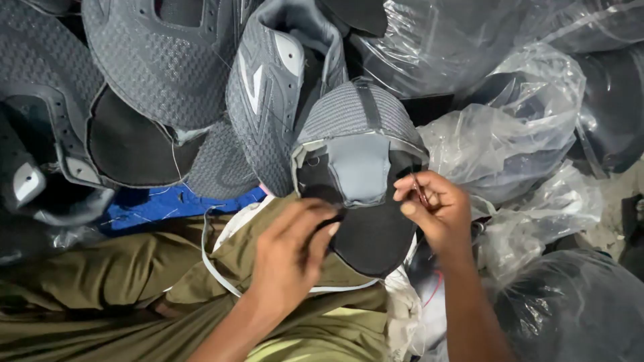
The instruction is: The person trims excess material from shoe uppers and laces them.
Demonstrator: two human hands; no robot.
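Both of your hands are on one grey shoe upper (pixel 359 144) that lies in your lap, its knitted toe pointing away from you and its black inner lining (pixel 372 238) turned up toward you. Your left hand (pixel 292 251) curls over the near left edge of that lining, fingers bent and pressing on the dark fabric beside the upper's opening, so it grips the piece. Your right hand (pixel 436 211) sits at the right edge of the same upper, thumb and forefinger pinched together on something thin and small; it is too slight to say what it is, though a dark sliver shows between the fingertips. The two hands are near each other, with the lining between them.

Under the upper, your olive-green trousers (pixel 114 281) fill the lower left, and a pale cord (pixel 208 258) loops across them. A patch of blue cloth (pixel 168 204) shows just beyond your knee. Several more grey shoe uppers (pixel 174 67) are heaped at the top left, overlapping one another, one with white stripes on its side (pixel 265 100) touching the piece you hold. To the right, clear plastic bags (pixel 516 134) holding dark pieces are stacked close beside your right hand.
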